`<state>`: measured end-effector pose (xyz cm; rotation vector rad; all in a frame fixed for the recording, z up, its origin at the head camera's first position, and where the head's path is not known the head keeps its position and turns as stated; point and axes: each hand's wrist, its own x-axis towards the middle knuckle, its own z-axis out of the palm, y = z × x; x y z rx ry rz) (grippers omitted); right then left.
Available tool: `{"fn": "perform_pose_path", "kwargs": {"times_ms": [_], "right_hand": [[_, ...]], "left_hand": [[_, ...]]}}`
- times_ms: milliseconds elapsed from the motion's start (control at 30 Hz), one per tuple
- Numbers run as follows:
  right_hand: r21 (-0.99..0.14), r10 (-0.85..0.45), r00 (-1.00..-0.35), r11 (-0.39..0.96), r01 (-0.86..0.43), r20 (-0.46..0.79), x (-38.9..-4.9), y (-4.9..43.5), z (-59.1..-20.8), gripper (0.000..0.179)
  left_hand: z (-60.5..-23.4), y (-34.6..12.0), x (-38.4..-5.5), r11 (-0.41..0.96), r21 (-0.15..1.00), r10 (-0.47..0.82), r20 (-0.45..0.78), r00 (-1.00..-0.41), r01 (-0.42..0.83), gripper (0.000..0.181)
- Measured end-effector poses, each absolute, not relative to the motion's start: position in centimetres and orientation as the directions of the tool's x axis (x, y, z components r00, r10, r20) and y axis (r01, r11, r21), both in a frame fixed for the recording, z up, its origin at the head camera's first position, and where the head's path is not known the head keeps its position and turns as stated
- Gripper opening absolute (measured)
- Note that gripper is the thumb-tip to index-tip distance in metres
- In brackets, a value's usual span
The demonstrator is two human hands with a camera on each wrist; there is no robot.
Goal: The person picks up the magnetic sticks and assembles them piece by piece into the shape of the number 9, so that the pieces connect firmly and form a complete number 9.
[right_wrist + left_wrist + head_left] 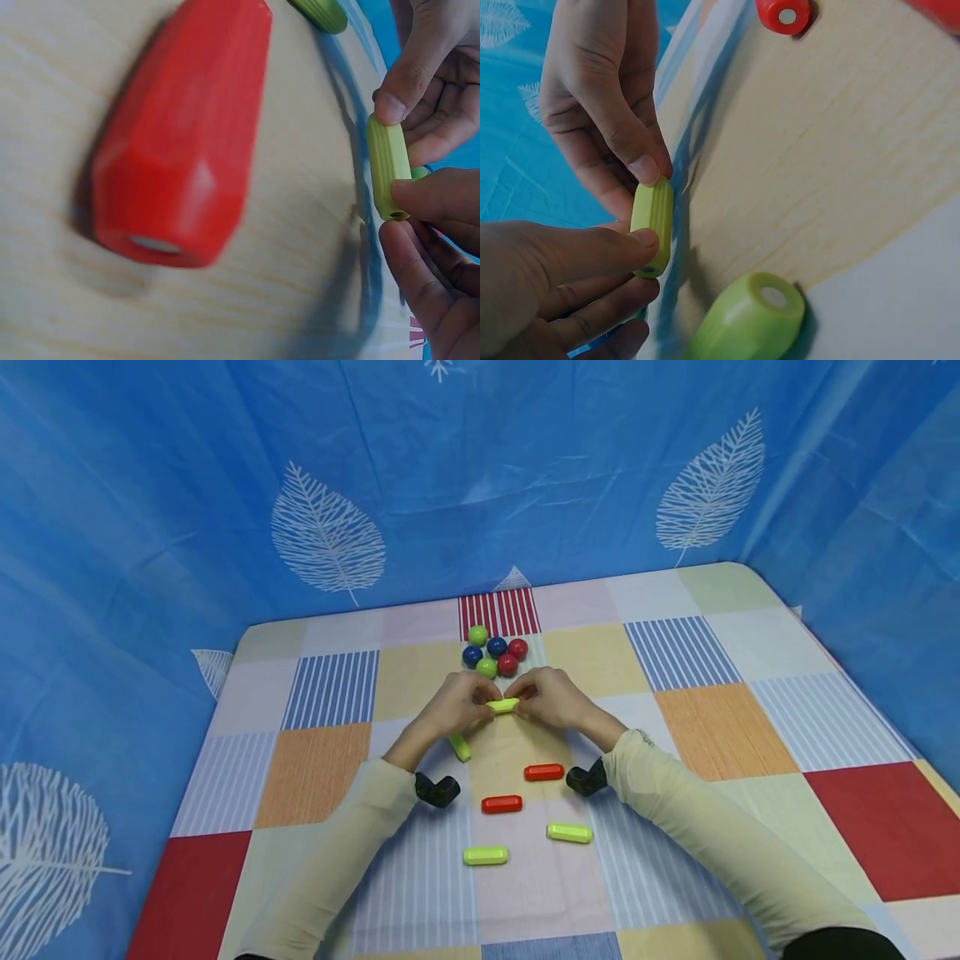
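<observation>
A short yellow-green toy rod (503,705) is held level between both hands, one at each end. My left hand (463,704) pinches its left end between thumb and fingers, and my right hand (553,697) pinches the right end. The left wrist view shows lengthwise grooves on this rod (652,217) and a small dark round spot at its end. Just beyond the hands sits a cluster of shiny balls: green (477,635), blue (497,647) and red (517,649). Another green rod (460,747) lies by the left wrist, with a pale disc in its end.
Two red rods (502,804) (543,772) lie nearer the body, between the forearms. Two more green rods (485,856) (569,833) are closer still. A patchwork cloth (315,785) covers the table, and blue leaf-print curtains (517,485) surround its back and sides.
</observation>
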<state>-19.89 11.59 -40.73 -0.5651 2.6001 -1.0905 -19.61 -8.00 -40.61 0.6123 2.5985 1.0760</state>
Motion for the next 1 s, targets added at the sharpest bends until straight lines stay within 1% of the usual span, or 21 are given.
{"fn": "perform_pose_path", "kwargs": {"times_ms": [367, 600, 700, 800, 900, 1000], "right_hand": [[-0.733, -0.428, -0.897, 0.645, -0.218, -0.109, -20.1, 11.6, -41.3, 0.023], [-0.725, -0.459, -0.883, 0.641, -0.251, -0.1, -20.4, 11.7, -41.0, 0.022], [-0.724, -0.461, -0.883, 0.64, -0.258, -0.093, -21.1, 12.2, -40.0, 0.023], [-0.737, -0.435, -0.898, 0.628, -0.251, -0.064, -22.4, 12.8, -38.7, 0.027], [-0.752, -0.396, -0.918, 0.614, -0.24, -0.03, -23.9, 13.4, -37.8, 0.033], [-0.762, -0.355, -0.934, 0.612, -0.212, -0.025, -25.2, 13.8, -37.7, 0.04]], "left_hand": [[-41.0, -7.7, -20.2, 0.653, 0.706, 0.478, -0.104, -0.872, 0.273, 0.015], [-41.0, -7.8, -20.6, 0.655, 0.705, 0.494, -0.127, -0.86, 0.272, 0.015], [-40.9, -7.9, -20.8, 0.647, 0.712, 0.506, -0.133, -0.852, 0.273, 0.016], [-40.9, -8.1, -21.0, 0.646, 0.721, 0.5, -0.148, -0.853, 0.253, 0.016], [-41.0, -8.1, -20.9, 0.647, 0.725, 0.493, -0.16, -0.855, 0.237, 0.016], [-41.1, -8.1, -20.8, 0.645, 0.73, 0.491, -0.167, -0.855, 0.228, 0.016]]}}
